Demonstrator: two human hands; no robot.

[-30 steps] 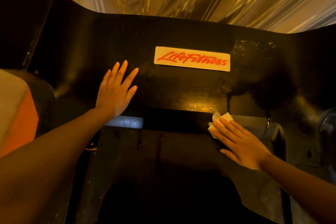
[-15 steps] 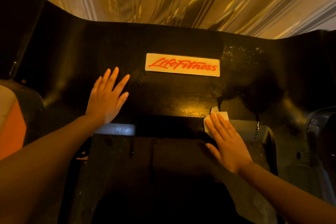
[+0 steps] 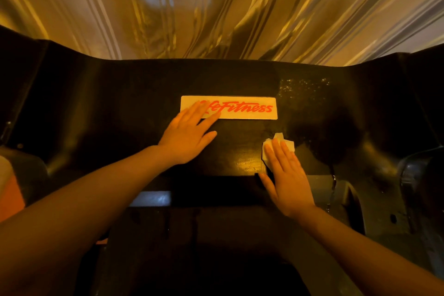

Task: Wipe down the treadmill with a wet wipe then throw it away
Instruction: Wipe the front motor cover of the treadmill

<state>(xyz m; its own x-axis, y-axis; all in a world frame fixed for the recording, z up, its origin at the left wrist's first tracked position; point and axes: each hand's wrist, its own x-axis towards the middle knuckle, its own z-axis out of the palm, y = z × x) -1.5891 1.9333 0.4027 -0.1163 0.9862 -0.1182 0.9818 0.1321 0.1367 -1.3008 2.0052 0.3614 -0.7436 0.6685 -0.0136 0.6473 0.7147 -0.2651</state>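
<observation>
Your right hand [image 3: 286, 175] lies flat with fingers extended, pressing the wet wipe [image 3: 278, 145] onto the treadmill [image 3: 120, 108] hood, below and right of the logo plate [image 3: 249, 108]. Your left hand [image 3: 186, 137] rests open, empty, fingertips overlapping that plate's left end.

Bare black cover [image 3: 240, 149] between left hand [image 3: 186, 137] and right hand [image 3: 286, 175]; raised shoulders [image 3: 394, 108] either side.

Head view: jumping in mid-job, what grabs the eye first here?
The bright logo plate with red lettering, centred on the dark treadmill cover. The left hand lies flat, its fingertips over the plate's left end. To the right, the right hand presses a pale wet wipe onto the cover.
</observation>
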